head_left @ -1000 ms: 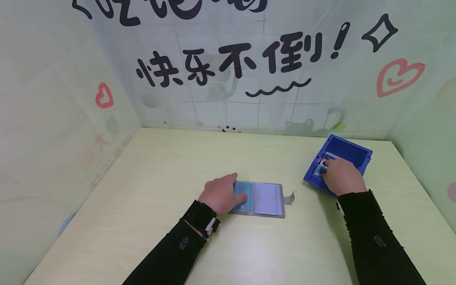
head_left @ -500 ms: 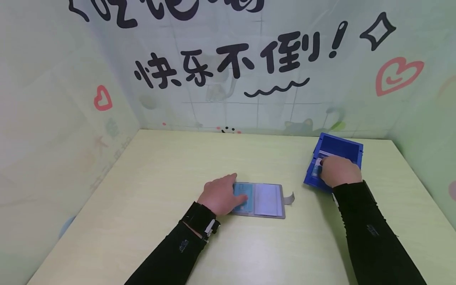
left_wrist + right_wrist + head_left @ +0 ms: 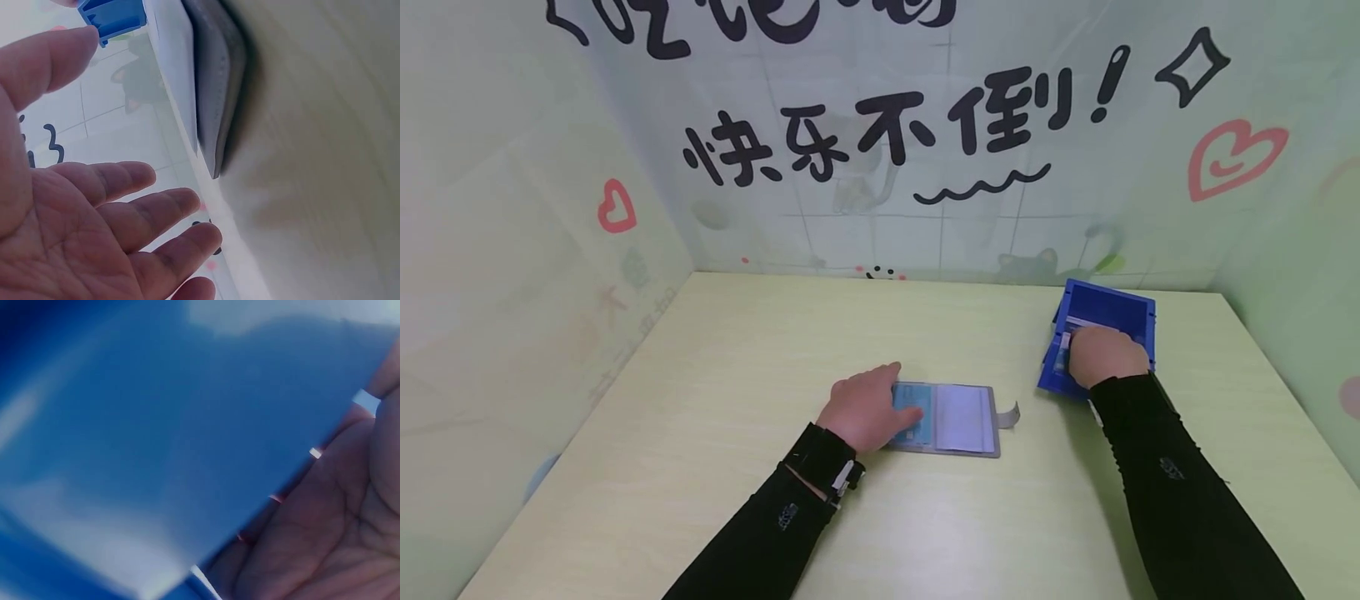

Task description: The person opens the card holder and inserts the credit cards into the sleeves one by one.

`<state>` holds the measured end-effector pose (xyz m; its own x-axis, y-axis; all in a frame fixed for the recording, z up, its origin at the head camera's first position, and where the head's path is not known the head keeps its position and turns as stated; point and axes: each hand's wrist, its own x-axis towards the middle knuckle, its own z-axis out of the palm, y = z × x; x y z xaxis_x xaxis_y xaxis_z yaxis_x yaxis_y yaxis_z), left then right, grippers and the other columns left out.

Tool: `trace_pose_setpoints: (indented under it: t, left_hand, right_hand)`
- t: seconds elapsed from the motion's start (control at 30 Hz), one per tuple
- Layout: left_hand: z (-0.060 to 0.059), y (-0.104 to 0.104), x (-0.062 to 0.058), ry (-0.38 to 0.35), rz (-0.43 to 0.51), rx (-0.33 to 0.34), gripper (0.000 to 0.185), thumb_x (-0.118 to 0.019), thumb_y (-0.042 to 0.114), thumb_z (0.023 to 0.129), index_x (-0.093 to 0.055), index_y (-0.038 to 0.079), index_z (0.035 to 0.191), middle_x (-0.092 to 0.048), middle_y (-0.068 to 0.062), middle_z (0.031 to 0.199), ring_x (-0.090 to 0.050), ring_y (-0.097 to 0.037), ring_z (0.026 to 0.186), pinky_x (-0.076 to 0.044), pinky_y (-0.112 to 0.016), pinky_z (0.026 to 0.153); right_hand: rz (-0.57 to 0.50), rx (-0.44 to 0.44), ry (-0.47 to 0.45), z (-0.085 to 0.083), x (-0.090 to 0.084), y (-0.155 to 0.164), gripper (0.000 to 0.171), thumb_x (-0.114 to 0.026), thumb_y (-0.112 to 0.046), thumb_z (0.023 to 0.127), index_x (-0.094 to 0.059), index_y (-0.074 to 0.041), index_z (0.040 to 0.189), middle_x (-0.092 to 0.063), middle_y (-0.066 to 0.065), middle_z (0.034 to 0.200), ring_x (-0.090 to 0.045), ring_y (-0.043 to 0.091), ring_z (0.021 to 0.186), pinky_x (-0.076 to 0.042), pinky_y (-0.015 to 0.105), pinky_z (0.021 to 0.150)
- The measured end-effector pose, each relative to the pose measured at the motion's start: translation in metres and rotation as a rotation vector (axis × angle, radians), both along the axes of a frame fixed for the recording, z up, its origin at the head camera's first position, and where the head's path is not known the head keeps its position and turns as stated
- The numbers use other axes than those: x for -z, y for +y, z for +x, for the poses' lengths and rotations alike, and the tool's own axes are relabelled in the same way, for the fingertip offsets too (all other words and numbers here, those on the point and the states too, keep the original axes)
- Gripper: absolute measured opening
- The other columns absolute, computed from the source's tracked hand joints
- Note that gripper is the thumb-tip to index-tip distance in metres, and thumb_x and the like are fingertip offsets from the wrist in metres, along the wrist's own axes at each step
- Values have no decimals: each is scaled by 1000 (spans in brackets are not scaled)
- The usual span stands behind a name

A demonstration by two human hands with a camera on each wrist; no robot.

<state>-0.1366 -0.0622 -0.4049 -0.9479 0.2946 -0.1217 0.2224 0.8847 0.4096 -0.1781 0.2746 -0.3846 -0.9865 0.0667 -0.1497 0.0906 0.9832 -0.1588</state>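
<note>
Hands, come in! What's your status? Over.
Left hand flat on open card holder. Right hand in blue box, on cards; grip unclear. Nothing in the way.

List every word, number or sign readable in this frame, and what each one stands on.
"快乐不倒!" in black on the back wall.
Larger black characters above it on the wall: cut off, unreadable.
Small white logos on both black sleeves: too small to read.
Cards in the card holder and in the blue box: print blurred.
</note>
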Motion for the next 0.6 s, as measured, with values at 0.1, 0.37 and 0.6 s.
trace_pose_setpoints:
  t: [0.1, 0.37, 0.6]
  left_hand:
    - [0, 0, 1, -2, 4, -1, 78, -69, 51, 98, -47, 8, 158, -56, -11, 157, -54, -32, 144, -37, -60, 115]
    - [1, -1, 0, 3, 5, 1, 77, -69, 52, 97, -48, 8, 157, -57, -10, 156, -55, -32, 144, -38, -58, 114]
    - [1, 0, 0, 2, 9, -1, 77, -69, 52, 97, -49, 8, 157, -58, -11, 155, -55, -33, 143, -37, -59, 115]
  right_hand:
    - [4, -7, 2, -1, -2, 0, 30, -48, -9, 102, -69, 6, 87, -72, 29, 90, -69, 41, 77, -59, 64, 78]
    - [7, -7, -14, -4, -4, -1, 28, -49, -9, 101, -69, 5, 87, -72, 27, 88, -69, 41, 79, -59, 64, 79]
    - [9, 9, 7, -2, -4, -1, 25, -50, -8, 102, -68, 6, 92, -72, 26, 88, -70, 40, 79, -58, 66, 80]
